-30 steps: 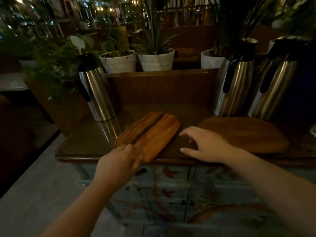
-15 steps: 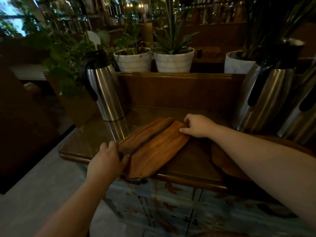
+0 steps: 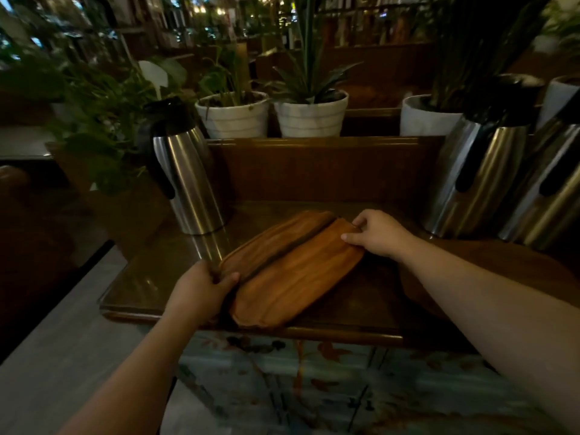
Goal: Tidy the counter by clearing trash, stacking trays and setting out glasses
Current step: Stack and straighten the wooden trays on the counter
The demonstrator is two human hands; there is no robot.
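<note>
Steel jug (image 3: 185, 180) at left rear of counter (image 3: 150, 277). Left hand (image 3: 201, 291) clasped on near end of two overlapping wooden trays (image 3: 292, 271) lying mid-counter; right hand (image 3: 379, 235) pinching their far end. Two more jugs (image 3: 477, 177) at right.

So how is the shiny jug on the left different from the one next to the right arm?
The left jug stands alone near the counter's left end; the right jug has another jug right beside it. The left jug looks silver-grey; the right jug picks up a warmer, golden shine. Both are tall metal jugs with black tops and handles, standing upright.
</note>
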